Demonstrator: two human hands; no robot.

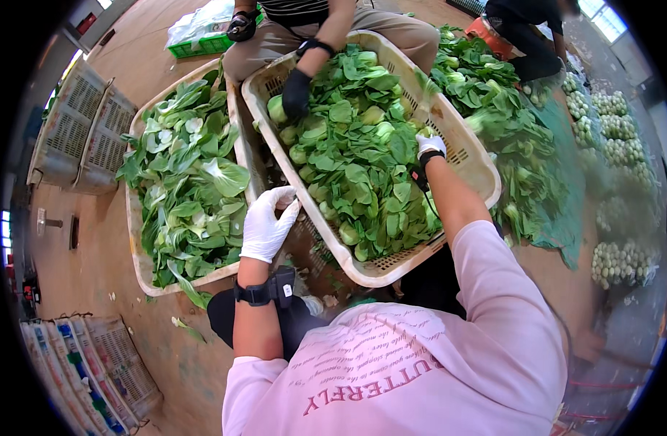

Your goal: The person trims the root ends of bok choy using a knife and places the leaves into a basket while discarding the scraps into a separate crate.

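Observation:
My left hand (269, 223), in a white glove, is between two plastic crates, near the rim of the right one; its thumb and fingertips almost meet, and whether something small is between them is unclear. At the right inner side of the large cream crate (366, 279), my right hand (430, 145), also white-gloved, closes on a head of bok choy (426, 132). Many green bok choy heads (360, 180) fill this crate. Loose leaves (194, 163) are heaped in the left crate (134, 234).
A co-worker's black-gloved hand (297, 94) reaches into the right crate. More bok choy (508, 136) lies on a green sheet (568, 218). Bagged bok choy (619, 264) stands far right, near another crouching person (524, 38). Stacked crates (74, 131) stand left.

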